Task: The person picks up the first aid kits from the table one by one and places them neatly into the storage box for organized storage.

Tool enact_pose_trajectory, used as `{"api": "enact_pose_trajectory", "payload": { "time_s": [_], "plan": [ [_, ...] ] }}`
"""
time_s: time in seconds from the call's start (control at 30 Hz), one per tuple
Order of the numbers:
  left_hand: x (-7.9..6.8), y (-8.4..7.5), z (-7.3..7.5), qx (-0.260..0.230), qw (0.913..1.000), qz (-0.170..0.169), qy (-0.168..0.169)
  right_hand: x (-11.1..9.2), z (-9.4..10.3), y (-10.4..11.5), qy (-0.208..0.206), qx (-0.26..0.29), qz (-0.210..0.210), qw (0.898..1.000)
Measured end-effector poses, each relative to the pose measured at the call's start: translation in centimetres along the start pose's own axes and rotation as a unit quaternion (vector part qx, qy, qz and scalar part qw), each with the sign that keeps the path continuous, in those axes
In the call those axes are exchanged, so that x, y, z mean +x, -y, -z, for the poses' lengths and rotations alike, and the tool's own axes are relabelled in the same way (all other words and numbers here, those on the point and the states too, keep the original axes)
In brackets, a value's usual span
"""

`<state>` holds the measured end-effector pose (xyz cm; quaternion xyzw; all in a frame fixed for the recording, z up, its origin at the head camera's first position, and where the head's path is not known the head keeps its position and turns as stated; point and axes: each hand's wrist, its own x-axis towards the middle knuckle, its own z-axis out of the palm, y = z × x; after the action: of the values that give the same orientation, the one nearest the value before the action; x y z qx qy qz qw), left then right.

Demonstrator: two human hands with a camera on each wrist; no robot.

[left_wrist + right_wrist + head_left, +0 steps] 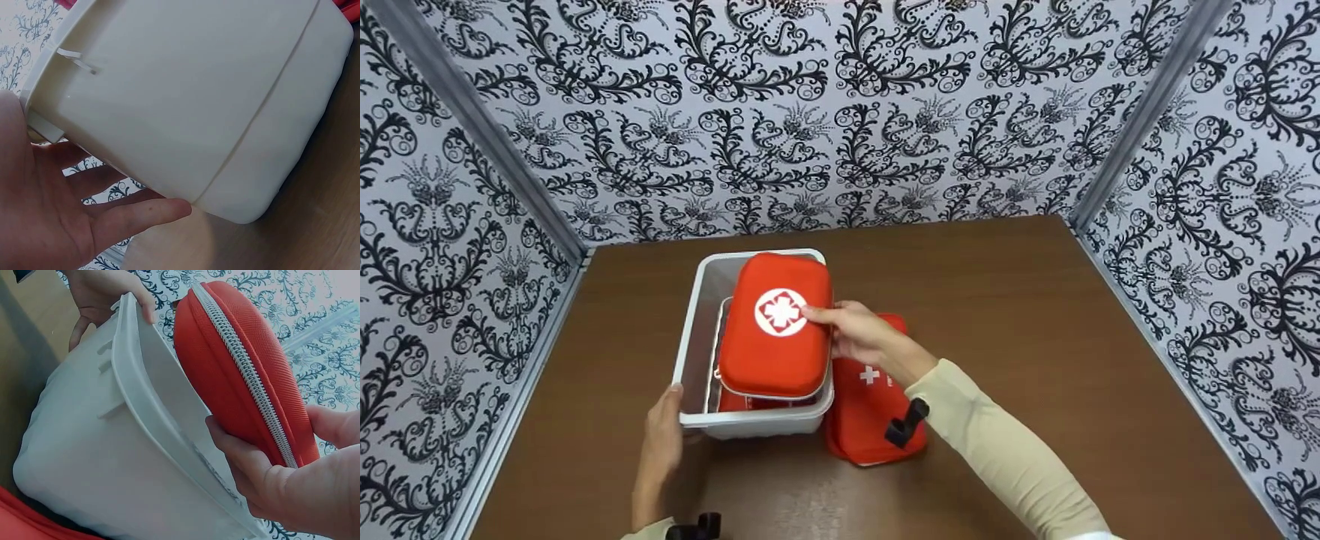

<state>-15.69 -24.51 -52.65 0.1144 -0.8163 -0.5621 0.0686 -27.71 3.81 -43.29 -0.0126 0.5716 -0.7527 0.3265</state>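
My right hand (pixel 864 336) holds a red zippered first-aid case (pixel 772 356) with a white round emblem, thumb on top and fingers along its zipped side. The case is over a white plastic bin (pixel 742 421), and the right wrist view shows it tilted above the rim. At the bin's near left corner my left hand (pixel 661 435) grips the rim, thumb over the edge and the other fingers along the outside. Another red item (pixel 733 403) lies inside the bin, mostly hidden under the case.
Red flat pouches (pixel 877 427) with a white cross lie stacked on the brown table (pixel 1020 337), right beside the bin and partly under my right arm. Black-and-white patterned walls (pixel 885 112) enclose the table at the back and both sides.
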Motion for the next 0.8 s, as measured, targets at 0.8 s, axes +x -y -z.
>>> {"api": "enact_pose_trajectory", "payload": {
  "time_s": [0.8],
  "plan": [
    [0.1,0.6,-0.1,0.009,0.9999,0.007,-0.003,3.0,-2.6,0.5,-0.040,-0.037,-0.028,0.998]
  ]
}}
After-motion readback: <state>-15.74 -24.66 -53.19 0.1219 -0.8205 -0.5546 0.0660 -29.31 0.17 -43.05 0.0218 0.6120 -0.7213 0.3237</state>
